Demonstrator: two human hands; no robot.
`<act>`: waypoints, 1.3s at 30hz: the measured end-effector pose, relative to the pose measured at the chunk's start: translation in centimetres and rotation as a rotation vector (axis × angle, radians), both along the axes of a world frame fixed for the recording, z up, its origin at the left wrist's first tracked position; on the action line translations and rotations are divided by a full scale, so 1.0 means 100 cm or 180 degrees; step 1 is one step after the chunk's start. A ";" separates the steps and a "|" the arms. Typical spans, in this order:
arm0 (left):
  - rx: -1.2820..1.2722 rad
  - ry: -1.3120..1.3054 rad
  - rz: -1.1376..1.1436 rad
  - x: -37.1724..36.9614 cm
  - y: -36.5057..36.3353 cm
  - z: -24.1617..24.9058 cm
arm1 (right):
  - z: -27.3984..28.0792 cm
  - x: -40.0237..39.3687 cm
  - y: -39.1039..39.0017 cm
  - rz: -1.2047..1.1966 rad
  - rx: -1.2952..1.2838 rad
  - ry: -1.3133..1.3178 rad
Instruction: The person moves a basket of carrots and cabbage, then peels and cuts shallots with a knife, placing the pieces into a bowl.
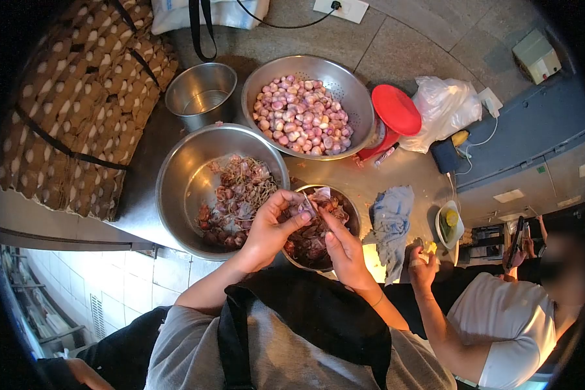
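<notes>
My left hand (271, 226) pinches a small shallot (307, 207) over a little steel bowl (352, 214) that holds skins and unpeeled shallots. My right hand (344, 250) meets it from the right, thumb and fingers at the shallot, gripping what looks like a small blade; the blade is hard to make out. A large steel bowl (179, 185) to the left holds shallot skins and roots. A steel colander (357, 104) further back holds many peeled pink shallots (302, 117).
An empty steel pot (201, 94) stands at the back left beside stacked egg trays (78, 110). A red lid (396, 109), a white plastic bag (445, 107) and a blue cloth (391, 221) lie to the right. Another person's hand (422, 263) holds something yellow near a small dish (450, 224).
</notes>
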State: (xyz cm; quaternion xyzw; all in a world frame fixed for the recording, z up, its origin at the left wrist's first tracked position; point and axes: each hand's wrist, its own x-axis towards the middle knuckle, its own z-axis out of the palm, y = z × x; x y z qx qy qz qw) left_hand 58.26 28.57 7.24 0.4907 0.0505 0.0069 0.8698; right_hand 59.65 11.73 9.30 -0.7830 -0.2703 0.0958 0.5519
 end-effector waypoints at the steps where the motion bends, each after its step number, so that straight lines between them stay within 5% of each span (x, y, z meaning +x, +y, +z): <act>1: -0.0030 0.0017 -0.0021 0.000 0.001 -0.001 | -0.002 0.001 0.000 -0.0004 -0.0019 -0.0010; 8: -0.0631 0.0107 -0.0679 -0.007 0.007 0.014 | -0.015 0.021 -0.018 -0.0632 0.0256 0.0627; 14: -0.0949 0.0297 -0.0426 -0.001 0.005 0.012 | -0.003 -0.004 -0.010 -0.0009 0.0812 0.1369; 19: -0.1096 0.0318 -0.0437 -0.003 -0.001 0.007 | -0.004 -0.005 -0.004 0.0016 0.0155 0.0903; 29: -0.1043 0.0277 -0.0570 -0.003 0.002 0.007 | -0.006 0.000 -0.006 -0.0405 0.0397 0.1689; 36: -0.1355 0.0314 -0.0875 -0.005 0.003 0.013 | -0.020 0.018 -0.016 -0.0529 0.0410 0.0703; 39: -0.1283 0.0453 -0.0783 -0.002 0.004 0.009 | 0.000 0.008 -0.014 -0.0324 0.0430 0.0994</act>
